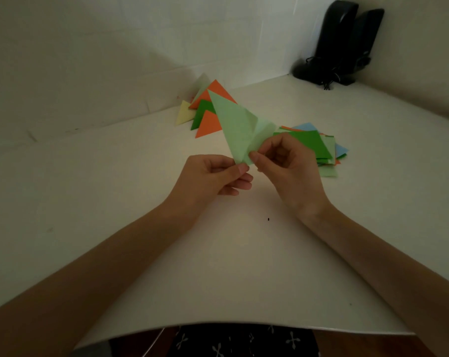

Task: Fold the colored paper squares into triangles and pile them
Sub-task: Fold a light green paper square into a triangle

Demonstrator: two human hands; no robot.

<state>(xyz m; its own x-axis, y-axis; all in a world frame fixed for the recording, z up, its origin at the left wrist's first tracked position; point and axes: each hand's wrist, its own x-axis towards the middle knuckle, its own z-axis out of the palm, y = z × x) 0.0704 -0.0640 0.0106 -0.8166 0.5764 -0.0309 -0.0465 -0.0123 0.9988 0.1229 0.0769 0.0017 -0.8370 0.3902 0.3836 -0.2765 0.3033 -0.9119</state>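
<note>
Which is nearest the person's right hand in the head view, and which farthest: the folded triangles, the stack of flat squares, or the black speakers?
1. stack of flat squares, just right of the right hand, which pinches the light green paper.
2. folded triangles, back and to the left.
3. black speakers, far right corner.

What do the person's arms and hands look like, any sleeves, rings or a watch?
Both are bare. The left hand and right hand show no rings or gloves, and the left forearm and right forearm carry no sleeve, watch or bracelet as far as the frame shows. Past the near edge of the table is a black garment with small white cross-like marks.
</note>
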